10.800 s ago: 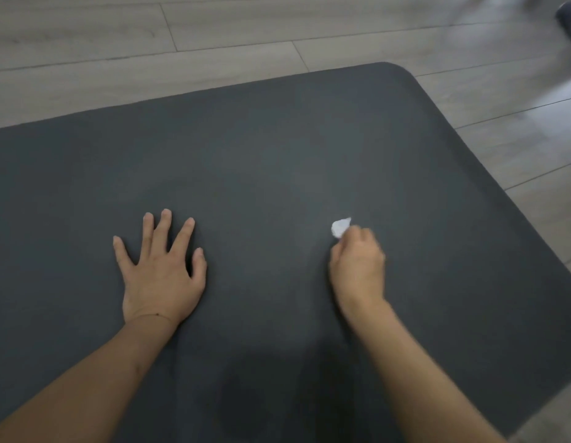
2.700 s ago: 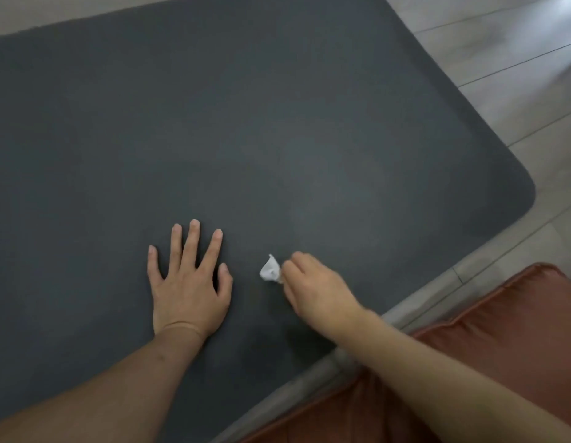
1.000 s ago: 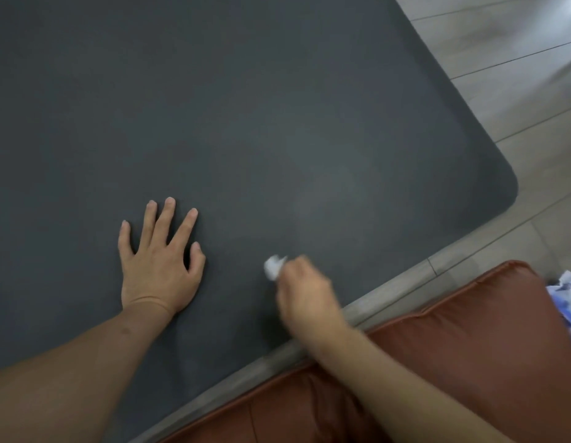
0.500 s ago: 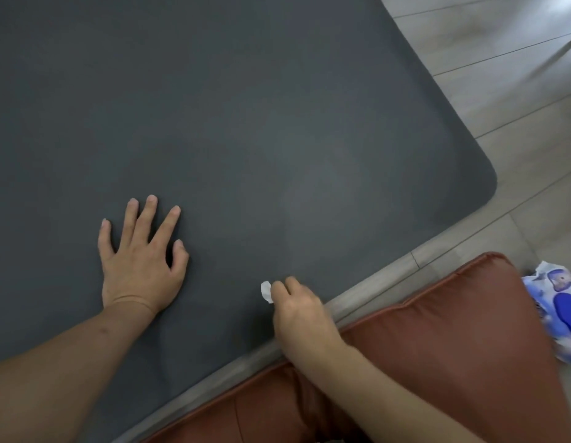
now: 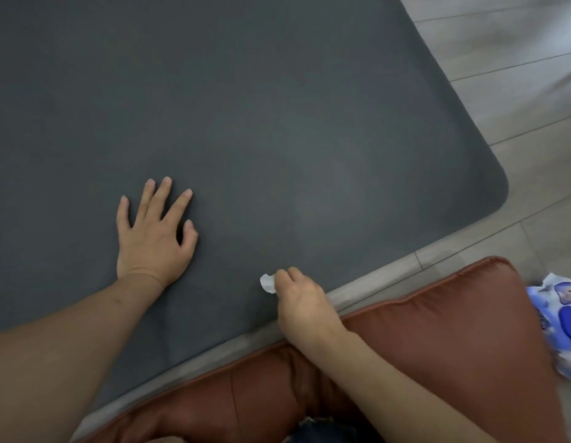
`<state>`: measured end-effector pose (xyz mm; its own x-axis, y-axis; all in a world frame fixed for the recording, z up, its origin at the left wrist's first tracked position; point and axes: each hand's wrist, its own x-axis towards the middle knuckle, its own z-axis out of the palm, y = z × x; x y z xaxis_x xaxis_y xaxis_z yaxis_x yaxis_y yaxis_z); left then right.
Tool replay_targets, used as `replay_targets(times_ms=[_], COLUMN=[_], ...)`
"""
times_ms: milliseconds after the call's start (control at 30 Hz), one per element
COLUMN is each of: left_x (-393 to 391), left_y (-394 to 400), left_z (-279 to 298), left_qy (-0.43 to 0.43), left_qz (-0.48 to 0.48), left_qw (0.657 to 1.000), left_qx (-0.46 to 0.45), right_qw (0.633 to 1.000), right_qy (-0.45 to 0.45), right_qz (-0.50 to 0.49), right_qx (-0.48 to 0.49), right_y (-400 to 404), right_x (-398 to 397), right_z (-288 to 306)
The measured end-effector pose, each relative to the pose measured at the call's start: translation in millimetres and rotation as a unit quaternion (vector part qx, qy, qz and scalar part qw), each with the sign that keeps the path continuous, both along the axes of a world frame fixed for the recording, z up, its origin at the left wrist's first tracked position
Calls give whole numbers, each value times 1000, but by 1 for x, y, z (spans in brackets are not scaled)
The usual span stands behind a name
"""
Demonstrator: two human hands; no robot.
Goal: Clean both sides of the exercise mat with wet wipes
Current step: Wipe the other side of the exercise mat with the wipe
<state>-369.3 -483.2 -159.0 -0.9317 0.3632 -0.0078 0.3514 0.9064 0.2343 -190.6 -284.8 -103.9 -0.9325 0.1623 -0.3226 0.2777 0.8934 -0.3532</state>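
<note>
The dark grey exercise mat [image 5: 245, 107] lies flat on the floor and fills most of the view; its rounded corner is at the right. My left hand [image 5: 153, 238] rests flat on the mat with fingers spread. My right hand [image 5: 301, 305] sits at the mat's near edge, fingers curled round a small crumpled white wet wipe [image 5: 267, 282] that touches the mat. Only a bit of the wipe shows past my fingers.
A brown leather cushion [image 5: 453, 346] lies along the mat's near edge under my right forearm. A blue-and-white wet wipes pack [image 5: 562, 327] sits at the far right beside the cushion. Grey wood-look floor [image 5: 517, 75] surrounds the mat.
My right hand with the wipe has pulled back toward the mat's near edge over the last second. My left hand stays flat on the mat. The view has shifted, bringing the wipes pack into sight.
</note>
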Motion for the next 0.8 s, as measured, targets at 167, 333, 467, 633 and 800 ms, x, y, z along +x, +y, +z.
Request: replay_targets(times_ms=[167,333,467,633,800], left_x=[7,9,13,29,-8], left_y=[-1,-1,-14,-26,-40], left_z=[4,3,5,3,7], left_qy=[0,-33,-76,-62,-57], left_qz=[72,94,69,47,94], left_qw=[996,994,994,995,992], left_qx=[-46,-51,-39,-55,-56], right_qw=[983,996,984,978,975], right_qy=[27,59,91,152,176], right_qz=[-154,63,149,144,136], right_qx=[98,-32,-33,-11,-6], right_y=[70,-2,1,4,-8], right_x=[-10,4,-1,-44,-134], right_z=[-9,-18,-21,-28,-41])
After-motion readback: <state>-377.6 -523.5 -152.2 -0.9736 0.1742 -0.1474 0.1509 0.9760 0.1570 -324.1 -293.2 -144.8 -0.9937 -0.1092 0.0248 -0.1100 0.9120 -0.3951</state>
